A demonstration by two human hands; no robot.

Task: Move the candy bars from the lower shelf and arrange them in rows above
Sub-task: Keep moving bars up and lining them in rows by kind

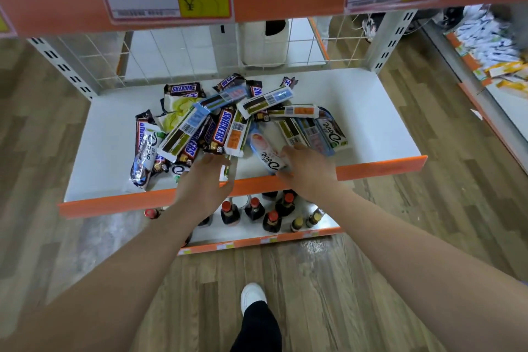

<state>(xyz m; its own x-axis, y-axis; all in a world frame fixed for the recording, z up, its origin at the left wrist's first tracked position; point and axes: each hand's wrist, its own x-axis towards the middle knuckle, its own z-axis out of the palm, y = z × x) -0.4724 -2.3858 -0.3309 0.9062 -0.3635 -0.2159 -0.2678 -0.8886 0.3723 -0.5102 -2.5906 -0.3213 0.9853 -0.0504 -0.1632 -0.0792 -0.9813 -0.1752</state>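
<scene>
on the shelf, right hand grips dove bar.

A: Which colours are being shown on the shelf?
B: White is being shown, edged in orange.
A: And the Snickers bars?
B: Brown wrappers are being displayed, lettered blue on white.
</scene>
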